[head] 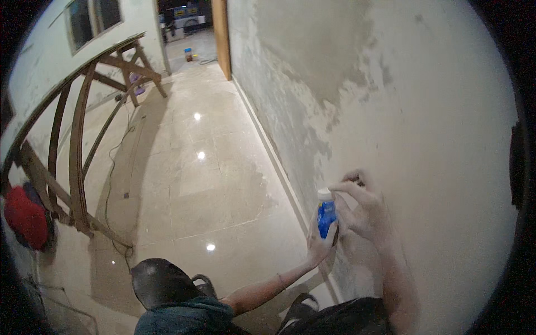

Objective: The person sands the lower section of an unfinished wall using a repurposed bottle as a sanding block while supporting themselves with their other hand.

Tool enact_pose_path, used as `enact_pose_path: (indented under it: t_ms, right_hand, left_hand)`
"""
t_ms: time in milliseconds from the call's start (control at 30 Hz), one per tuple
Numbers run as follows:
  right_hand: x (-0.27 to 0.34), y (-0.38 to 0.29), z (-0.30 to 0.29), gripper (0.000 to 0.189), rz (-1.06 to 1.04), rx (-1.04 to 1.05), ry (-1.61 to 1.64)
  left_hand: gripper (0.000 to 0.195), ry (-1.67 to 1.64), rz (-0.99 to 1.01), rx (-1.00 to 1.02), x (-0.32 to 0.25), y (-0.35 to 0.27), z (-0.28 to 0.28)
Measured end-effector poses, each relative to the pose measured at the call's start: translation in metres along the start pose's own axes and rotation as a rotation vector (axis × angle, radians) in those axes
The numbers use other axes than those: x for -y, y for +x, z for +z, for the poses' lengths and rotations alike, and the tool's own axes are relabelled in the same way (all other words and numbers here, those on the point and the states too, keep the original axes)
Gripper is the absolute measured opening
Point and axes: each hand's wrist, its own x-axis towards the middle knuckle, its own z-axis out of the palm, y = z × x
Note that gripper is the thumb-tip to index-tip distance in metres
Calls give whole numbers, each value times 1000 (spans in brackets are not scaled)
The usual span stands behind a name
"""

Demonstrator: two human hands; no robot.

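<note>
My left hand [320,247] is wrapped around a small blue plastic bottle [326,217] with a white cap [325,194]. The bottle stands nearly upright beside the patchy plastered wall [427,138]. Close by on the right, my right hand [362,205] has its fingers bent, and one fingertip meets the edge of the cap. Whether those fingers pinch the cap is blurred. Pale dust or plaster seems to coat the right hand and forearm.
A wooden trestle frame [77,146] runs along the left, with a red item [27,217] at its near end. A thin cable [111,167] trails over the tiled floor [201,188]. Beyond the doorway stands a blue-lidded jar [188,54]. A dark rounded object [161,282] is below.
</note>
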Motion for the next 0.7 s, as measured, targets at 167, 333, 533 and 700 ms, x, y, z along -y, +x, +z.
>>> enact_pose_path:
  t_ms: [167,333,533,700]
  right_hand:
    - [-6,8,5,16,0,36,-6]
    - [-5,12,9,16,13,81,-14]
    - [-4,14,12,17,157,148,19]
    - [-4,18,15,18,200,162,-2]
  left_hand:
    - [77,-96,-43,15,0,8,1]
    - [77,-105,-55,56,11,7,4]
    - [71,-62,-38,6,2,8,4]
    - [72,-164,-95,32,13,18,8]
